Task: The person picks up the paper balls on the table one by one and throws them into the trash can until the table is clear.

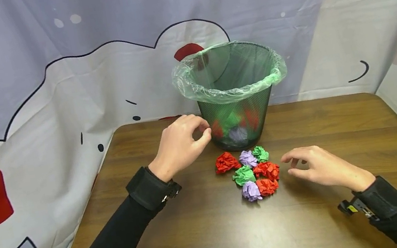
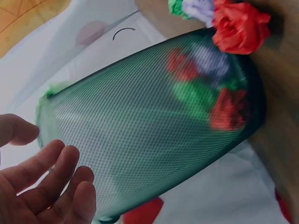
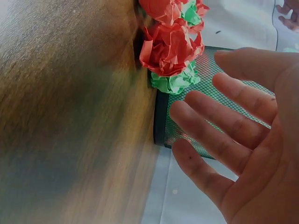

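On the table, a cluster of several crumpled paper balls lies in front of a mesh wastebasket [image 1: 239, 119]. Among them are a red paper ball [image 1: 226, 162], a purple paper ball [image 1: 251, 191] and a green paper ball [image 1: 244, 175]. My left hand [image 1: 182, 142] hovers left of the basket with loosely bent fingers, holding nothing; the left wrist view shows thumb and fingers apart. To the right of the cluster is my right hand [image 1: 321, 166], also holding nothing. Its fingers [image 3: 224, 130] are spread in the right wrist view, near another red paper ball [image 3: 170, 49].
A thin green plastic liner [image 1: 191, 85] folds over the basket's rim. Red, green and purple paper shows through the mesh near the bottom. Behind the wooden table [image 1: 210, 237] hangs a patterned cloth [image 1: 115, 81], which continues along the sides.
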Demonstrator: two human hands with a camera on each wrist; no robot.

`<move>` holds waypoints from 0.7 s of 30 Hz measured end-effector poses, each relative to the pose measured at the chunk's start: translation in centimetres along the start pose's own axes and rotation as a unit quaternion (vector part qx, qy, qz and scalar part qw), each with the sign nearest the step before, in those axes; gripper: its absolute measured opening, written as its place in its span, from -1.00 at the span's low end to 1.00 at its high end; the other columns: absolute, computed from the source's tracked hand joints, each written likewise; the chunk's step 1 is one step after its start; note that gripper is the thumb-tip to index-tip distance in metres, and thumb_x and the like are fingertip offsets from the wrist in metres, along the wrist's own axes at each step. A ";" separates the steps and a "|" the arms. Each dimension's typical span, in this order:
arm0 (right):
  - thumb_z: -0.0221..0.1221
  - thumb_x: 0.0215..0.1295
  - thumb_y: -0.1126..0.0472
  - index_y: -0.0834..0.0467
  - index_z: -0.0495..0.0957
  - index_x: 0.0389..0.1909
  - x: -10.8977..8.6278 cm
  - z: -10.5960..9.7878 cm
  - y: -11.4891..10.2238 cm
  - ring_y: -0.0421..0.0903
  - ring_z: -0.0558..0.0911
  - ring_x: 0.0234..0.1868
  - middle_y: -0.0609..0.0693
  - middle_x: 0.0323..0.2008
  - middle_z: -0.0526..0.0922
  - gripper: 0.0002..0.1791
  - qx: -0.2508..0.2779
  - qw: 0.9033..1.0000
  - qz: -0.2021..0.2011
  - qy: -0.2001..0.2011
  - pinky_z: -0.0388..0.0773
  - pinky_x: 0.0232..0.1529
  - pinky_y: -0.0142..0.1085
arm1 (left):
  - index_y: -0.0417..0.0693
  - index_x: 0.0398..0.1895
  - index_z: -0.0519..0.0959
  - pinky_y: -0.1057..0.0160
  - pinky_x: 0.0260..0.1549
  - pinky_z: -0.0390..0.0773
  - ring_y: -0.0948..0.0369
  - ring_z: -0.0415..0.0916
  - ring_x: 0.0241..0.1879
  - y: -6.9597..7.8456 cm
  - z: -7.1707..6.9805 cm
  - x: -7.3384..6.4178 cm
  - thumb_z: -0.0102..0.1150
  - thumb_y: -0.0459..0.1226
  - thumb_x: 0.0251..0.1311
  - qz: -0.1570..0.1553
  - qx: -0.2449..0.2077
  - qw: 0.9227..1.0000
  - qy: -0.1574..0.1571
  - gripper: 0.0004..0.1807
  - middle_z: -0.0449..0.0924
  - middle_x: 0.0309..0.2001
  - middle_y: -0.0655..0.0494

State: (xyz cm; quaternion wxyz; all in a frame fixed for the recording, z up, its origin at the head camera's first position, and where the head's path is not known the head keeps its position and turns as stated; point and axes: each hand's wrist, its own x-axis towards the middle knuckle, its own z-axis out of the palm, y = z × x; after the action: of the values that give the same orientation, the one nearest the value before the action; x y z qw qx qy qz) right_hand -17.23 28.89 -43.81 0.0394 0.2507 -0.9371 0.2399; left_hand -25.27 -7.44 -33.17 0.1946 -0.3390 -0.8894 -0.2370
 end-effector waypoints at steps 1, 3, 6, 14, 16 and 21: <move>0.36 0.24 0.21 0.05 0.65 0.05 0.0 0.0 -0.1 -0.21 0.69 -0.18 -0.07 -0.07 0.74 -0.65 0.000 1.000 -0.001 -0.002 0.63 -0.19 -0.15 | 0.11 -0.29 0.67 0.19 -0.31 0.55 0.27 0.54 -0.24 0.0 0.2 -0.2 0.15 -0.13 0.29 0.001 0.000 1.000 -0.004 -0.87 0.62 -0.31 0.27; 0.38 0.21 0.21 0.03 0.64 0.08 0.1 0.1 -0.2 -0.18 0.68 -0.16 -0.06 -0.06 0.73 -0.61 0.003 1.000 -0.004 -0.007 0.62 -0.19 -0.15 | 0.11 -0.30 0.67 0.19 -0.35 0.54 0.28 0.53 -0.25 -0.1 0.7 -0.7 0.16 -0.13 0.28 0.003 0.002 1.000 -0.011 -0.87 0.61 -0.33 0.29; 0.42 0.15 0.22 0.01 0.62 0.13 0.3 0.3 -0.4 -0.12 0.67 -0.12 -0.07 0.00 0.71 -0.53 0.012 1.000 -0.010 -0.018 0.62 -0.16 -0.13 | 0.12 -0.31 0.67 0.18 -0.37 0.54 0.30 0.53 -0.27 -0.2 1.3 -1.4 0.17 -0.14 0.26 0.004 0.004 1.000 -0.019 -0.89 0.60 -0.35 0.30; 0.45 0.11 0.17 -0.03 0.55 0.26 0.5 1.0 -0.8 -0.10 0.61 0.14 -0.14 0.18 0.58 -0.36 0.004 0.998 -0.027 -0.059 0.57 0.10 -0.04 | 0.13 -0.32 0.67 0.18 -0.37 0.56 0.27 0.57 -0.26 -0.4 2.8 -2.7 0.19 -0.15 0.25 0.003 -0.005 0.999 -0.039 -0.91 0.61 -0.34 0.30; 0.45 0.12 0.14 -0.06 0.53 0.30 0.5 1.1 -0.8 -0.07 0.58 0.21 -0.10 0.22 0.56 -0.34 -0.001 0.997 -0.027 -0.070 0.55 0.15 -0.01 | 0.13 -0.32 0.68 0.18 -0.36 0.56 0.25 0.58 -0.25 -0.4 3.1 -3.0 0.19 -0.15 0.25 0.001 -0.009 0.999 -0.043 -0.90 0.63 -0.34 0.29; 0.41 0.16 0.10 -0.11 0.50 0.34 0.5 1.5 -0.9 -0.01 0.57 0.23 -0.04 0.25 0.53 -0.33 -0.015 0.996 -0.025 -0.082 0.55 0.14 0.00 | 0.13 -0.32 0.68 0.21 -0.36 0.55 0.24 0.58 -0.27 -0.4 3.5 -3.5 0.19 -0.15 0.26 -0.003 -0.018 0.998 -0.053 -0.90 0.62 -0.35 0.30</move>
State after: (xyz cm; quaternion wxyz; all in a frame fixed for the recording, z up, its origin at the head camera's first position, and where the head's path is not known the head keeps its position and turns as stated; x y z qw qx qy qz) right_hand -17.19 27.26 -44.66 -0.0274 0.2920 -0.9342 0.2032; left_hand -23.74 -7.54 -37.90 0.1403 -0.3515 -0.8953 -0.2350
